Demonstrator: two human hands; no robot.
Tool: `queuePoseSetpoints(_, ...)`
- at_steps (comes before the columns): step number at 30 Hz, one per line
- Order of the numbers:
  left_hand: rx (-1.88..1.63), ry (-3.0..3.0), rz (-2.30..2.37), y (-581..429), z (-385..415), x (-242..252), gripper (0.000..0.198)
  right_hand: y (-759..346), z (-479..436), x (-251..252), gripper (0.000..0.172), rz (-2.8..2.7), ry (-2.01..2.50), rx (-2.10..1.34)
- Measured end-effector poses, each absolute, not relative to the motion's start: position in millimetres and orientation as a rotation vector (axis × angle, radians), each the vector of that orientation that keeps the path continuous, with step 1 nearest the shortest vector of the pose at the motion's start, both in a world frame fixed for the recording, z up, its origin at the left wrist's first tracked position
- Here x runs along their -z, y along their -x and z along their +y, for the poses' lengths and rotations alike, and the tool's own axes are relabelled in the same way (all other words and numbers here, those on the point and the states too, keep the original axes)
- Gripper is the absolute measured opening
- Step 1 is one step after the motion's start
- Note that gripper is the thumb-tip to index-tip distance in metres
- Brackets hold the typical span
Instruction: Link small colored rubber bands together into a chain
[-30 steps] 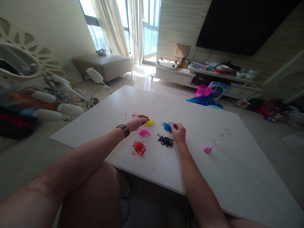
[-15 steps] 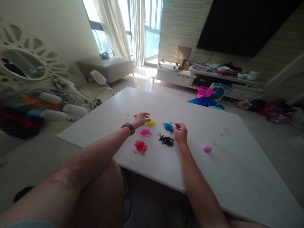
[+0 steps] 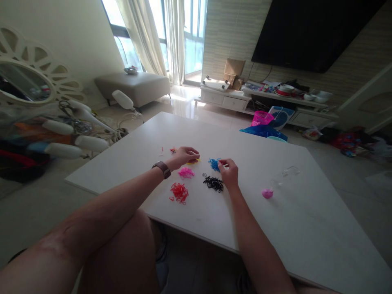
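Small rubber bands lie sorted by colour on a white table (image 3: 269, 228). My left hand (image 3: 185, 156), with a brown band on the wrist, is over the yellow rubber bands (image 3: 192, 162) and hides most of them. Its fingers are drawn together and point down; what is between them is hidden. My right hand (image 3: 229, 170) touches the right edge of the blue rubber bands (image 3: 213, 164), thumb and fingertips closed, their contents too small to tell. Nearer me are the pink rubber bands (image 3: 186, 173), the black rubber bands (image 3: 213, 183) and the red rubber bands (image 3: 180, 192).
Behind my left hand is a small mixed-colour cluster (image 3: 173, 150). To the right stand a pink round object (image 3: 267, 193) and a clear plastic container (image 3: 290, 171). Beyond the table are a pink basket (image 3: 262, 118) and a white lamp (image 3: 122, 99) with several shades.
My left hand's fingers have come together and moved slightly right over the yellow bands. My right hand has shifted a little left, onto the blue bands. The view has moved slightly.
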State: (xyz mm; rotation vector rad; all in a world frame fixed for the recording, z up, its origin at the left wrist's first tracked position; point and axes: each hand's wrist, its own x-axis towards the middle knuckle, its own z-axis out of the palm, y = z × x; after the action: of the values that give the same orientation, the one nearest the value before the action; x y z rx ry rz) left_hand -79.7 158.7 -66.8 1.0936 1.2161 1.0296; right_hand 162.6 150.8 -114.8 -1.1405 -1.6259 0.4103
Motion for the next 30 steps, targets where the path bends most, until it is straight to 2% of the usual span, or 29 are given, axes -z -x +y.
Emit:
queuePoseSetpoints(8,-0.882,-1.146,0.911,54,146,61,0.046,-141,135,103,0.015,-1.788,0.909,-0.583)
queuePoseSetpoints(16,-0.882,-1.240,0.957,58,144,58,0.047,-144,136,104,0.011,-1.801,0.886,-0.584)
queuePoseSetpoints(20,-1.042,-1.251,1.140,79,156,49,0.035,-159,146,108,0.016,-1.672,1.089,-0.386)
queuePoseSetpoints(25,-1.356,-1.085,1.649,137,174,49,0.017,-179,162,126,0.021,-1.589,1.327,-0.282)
queuePoseSetpoints(30,-1.182,-1.206,1.948,172,170,71,0.020,-181,168,139,0.022,-1.653,1.426,-0.262)
